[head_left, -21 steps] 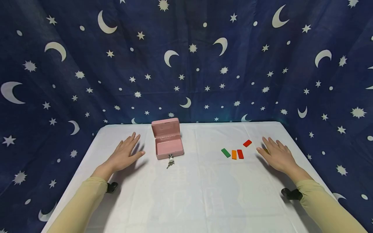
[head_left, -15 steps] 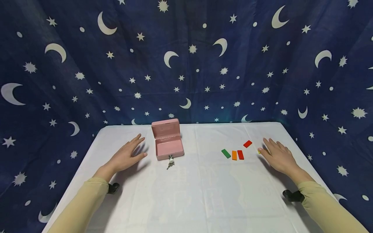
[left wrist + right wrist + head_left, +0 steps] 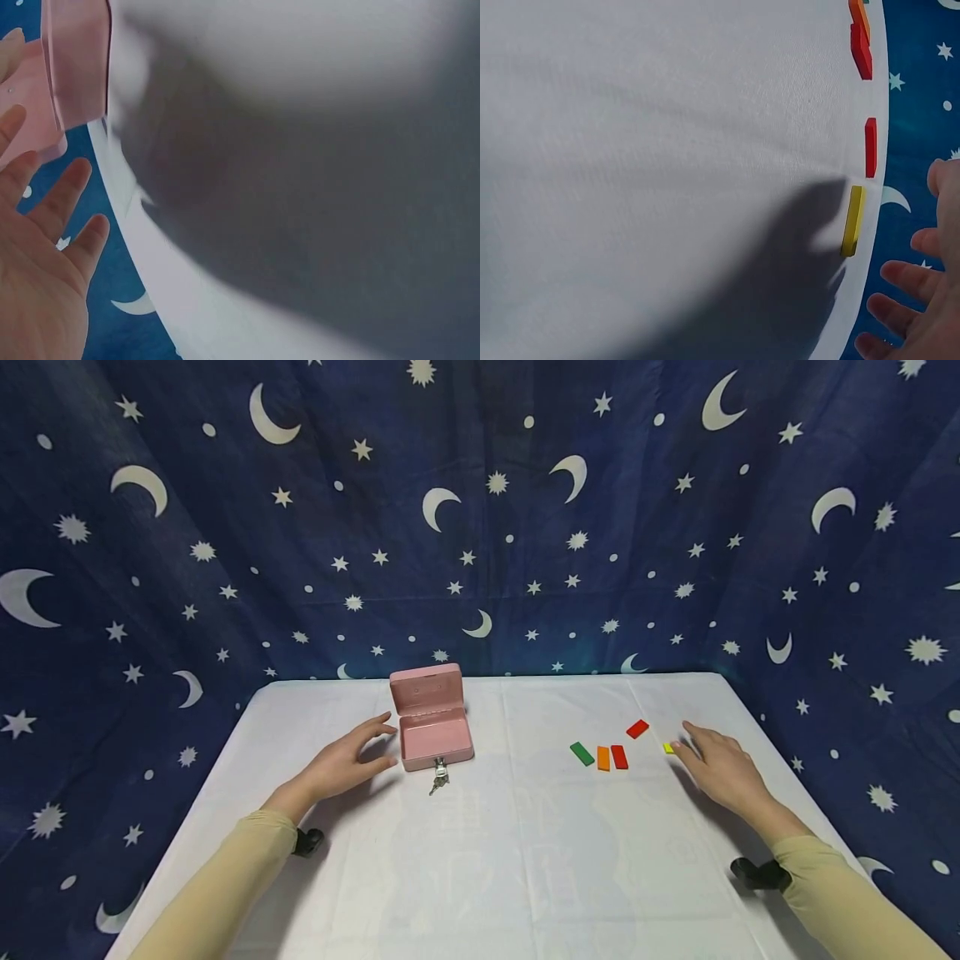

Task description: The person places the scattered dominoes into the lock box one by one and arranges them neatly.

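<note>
White cloth (image 3: 465, 877) bears an open pink metal box (image 3: 435, 737), the left hand (image 3: 339, 767) spread just left of it. Well right of the box, the spread right hand (image 3: 722, 773) hangs by a yellow rectangular block (image 3: 853, 221), probably best pinched edgewise.

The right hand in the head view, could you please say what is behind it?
Behind the right hand, part of a yellow block shows; the rest of it and the white table there are covered.
</note>
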Motion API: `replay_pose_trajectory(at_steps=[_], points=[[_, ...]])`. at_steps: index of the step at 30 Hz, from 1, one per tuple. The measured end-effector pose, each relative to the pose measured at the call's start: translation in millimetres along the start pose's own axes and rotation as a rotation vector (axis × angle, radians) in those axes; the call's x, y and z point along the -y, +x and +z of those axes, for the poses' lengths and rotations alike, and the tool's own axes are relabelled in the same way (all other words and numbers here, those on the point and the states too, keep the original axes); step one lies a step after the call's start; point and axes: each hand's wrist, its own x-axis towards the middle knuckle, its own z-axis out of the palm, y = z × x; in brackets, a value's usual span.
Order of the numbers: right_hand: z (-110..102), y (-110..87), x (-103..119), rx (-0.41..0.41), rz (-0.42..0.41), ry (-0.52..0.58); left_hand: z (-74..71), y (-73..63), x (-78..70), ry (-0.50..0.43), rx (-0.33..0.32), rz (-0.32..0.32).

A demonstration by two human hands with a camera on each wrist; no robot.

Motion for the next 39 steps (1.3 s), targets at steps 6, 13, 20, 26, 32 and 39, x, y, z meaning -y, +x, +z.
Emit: replay_pose_trajectory(at_steps=[6,13,20,26,32,39], points=[[-2.6,-5.8,0.7,-0.033,0.007,0.011,4.2,8.1,-4.5,-0.038,0.017,0.009],[-2.9,-11.5,0.2,0.003,0.122,0.038,9.4,13.2,-4.1,-0.06,0.035,-0.027],[2.1,-21.1,-7.9,0.021,0.205,0.035,14.4,11.0,-2.3,-0.082,0.044,-0.053],[6.5,-25.8,-12.7,0.009,0.217,0.021,17.9,8.6,-3.1,-0.081,0.045,-0.047],[7.1,-22.4,-14.9,-0.004,0.22,0.028,20.4,10.7,-3.1,-0.105,0.038,-0.052],[4.4,-10.7,-21.6,-0.006,0.162,0.066,17.2,14.3,-2.4,-0.117,0.04,-0.041]])
